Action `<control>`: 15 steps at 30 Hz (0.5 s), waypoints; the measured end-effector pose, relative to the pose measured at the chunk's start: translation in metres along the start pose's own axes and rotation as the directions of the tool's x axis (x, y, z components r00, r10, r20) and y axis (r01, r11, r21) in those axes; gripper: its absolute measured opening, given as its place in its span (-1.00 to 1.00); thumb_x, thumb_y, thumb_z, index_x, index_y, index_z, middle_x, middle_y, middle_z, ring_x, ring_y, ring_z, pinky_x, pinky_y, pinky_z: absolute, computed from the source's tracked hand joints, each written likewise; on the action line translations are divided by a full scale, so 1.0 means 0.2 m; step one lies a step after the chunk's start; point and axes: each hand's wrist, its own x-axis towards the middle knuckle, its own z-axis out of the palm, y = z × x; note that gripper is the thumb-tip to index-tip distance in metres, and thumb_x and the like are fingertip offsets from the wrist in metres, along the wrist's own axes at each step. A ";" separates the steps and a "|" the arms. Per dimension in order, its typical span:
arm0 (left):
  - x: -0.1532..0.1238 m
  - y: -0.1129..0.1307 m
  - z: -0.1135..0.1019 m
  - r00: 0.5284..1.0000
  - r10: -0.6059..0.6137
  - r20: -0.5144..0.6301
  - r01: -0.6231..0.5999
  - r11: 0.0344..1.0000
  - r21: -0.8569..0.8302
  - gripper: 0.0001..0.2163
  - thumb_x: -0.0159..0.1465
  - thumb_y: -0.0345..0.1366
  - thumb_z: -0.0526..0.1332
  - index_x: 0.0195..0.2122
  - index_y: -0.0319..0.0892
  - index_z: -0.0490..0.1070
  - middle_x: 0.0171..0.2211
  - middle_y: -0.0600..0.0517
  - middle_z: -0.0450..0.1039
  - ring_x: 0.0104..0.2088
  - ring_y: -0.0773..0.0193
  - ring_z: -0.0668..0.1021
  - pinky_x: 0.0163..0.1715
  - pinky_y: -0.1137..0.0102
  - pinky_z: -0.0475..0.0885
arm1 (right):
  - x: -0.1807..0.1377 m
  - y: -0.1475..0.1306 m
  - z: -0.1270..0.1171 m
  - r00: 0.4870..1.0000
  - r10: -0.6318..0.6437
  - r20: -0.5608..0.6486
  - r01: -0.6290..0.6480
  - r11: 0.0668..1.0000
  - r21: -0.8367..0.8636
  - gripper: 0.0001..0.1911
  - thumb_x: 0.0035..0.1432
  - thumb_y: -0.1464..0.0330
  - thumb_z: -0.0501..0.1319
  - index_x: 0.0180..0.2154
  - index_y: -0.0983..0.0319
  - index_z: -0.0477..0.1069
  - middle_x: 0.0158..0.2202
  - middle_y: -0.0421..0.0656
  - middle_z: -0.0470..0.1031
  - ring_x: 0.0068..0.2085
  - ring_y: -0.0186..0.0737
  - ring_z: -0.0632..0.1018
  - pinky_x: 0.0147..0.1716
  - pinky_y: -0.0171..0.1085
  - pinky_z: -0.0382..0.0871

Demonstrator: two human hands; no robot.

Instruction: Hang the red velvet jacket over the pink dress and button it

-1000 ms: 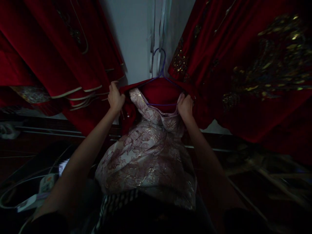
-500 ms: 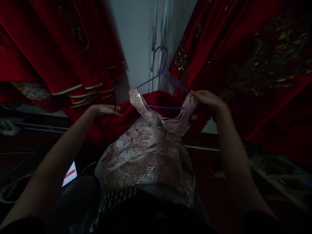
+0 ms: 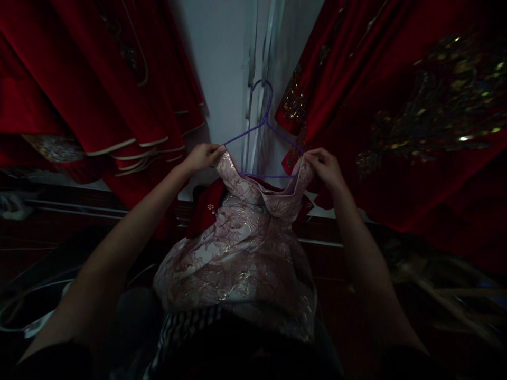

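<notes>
A pale pink brocade dress (image 3: 237, 237) with a shiny floral pattern lies across my lap. A thin purple hanger (image 3: 266, 113) sits inside its shoulders, its hook pointing away from me. My left hand (image 3: 206, 157) pinches the left shoulder strap near the hanger's end. On the other side, my right hand (image 3: 325, 164) pinches the right strap between thumb and fingers. Behind the dress is a dark red garment (image 3: 206, 208) with a small beaded ornament, mostly hidden by the brocade.
Long red garments with pale trim (image 3: 106, 95) hang at the left. Red cloth with gold sequins (image 3: 435, 116) hangs at the right. Between them stands a pale cabinet (image 3: 222, 63) with vertical metal handles. A cable (image 3: 24, 285) lies at the lower left. The light is dim.
My left hand has risen and moved right, taking hold of the left strap. The red garment behind the dress has dropped lower. My right hand stays on its strap, slightly further in.
</notes>
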 end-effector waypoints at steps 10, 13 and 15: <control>-0.22 -0.20 -0.06 0.976 -0.216 -0.035 0.219 0.955 0.199 -0.51 0.28 0.08 -0.06 -0.48 -0.21 0.43 -0.59 0.00 0.36 -0.54 0.32 0.36 -0.47 0.41 0.16 | -0.11 0.18 -0.12 0.866 0.314 -0.389 -0.301 0.949 0.097 -0.81 -0.04 0.22 0.26 -0.42 0.22 0.47 -0.39 -0.07 0.59 -0.33 -0.11 0.59 -0.26 -0.13 0.49; -0.29 -0.19 -0.03 0.957 -0.290 -0.010 0.276 0.900 0.336 -0.49 0.28 0.09 -0.08 -0.49 -0.18 0.43 -0.58 -0.03 0.38 -0.52 0.28 0.39 -0.44 0.39 0.17 | -0.26 0.24 -0.12 0.871 0.384 -0.307 -0.379 0.922 0.080 -0.75 -0.09 0.17 0.26 -0.43 0.23 0.46 -0.43 -0.09 0.59 -0.37 -0.11 0.59 -0.33 -0.15 0.49; -0.32 -0.12 0.01 0.955 -0.290 0.068 0.248 0.900 0.359 -0.52 0.28 0.08 -0.06 -0.45 -0.17 0.47 -0.57 -0.04 0.39 -0.50 0.24 0.41 -0.41 0.38 0.20 | -0.36 0.23 -0.08 0.898 0.402 -0.181 -0.396 0.916 0.067 -0.73 -0.08 0.14 0.25 -0.42 0.21 0.45 -0.44 -0.10 0.58 -0.39 -0.12 0.58 -0.38 -0.17 0.48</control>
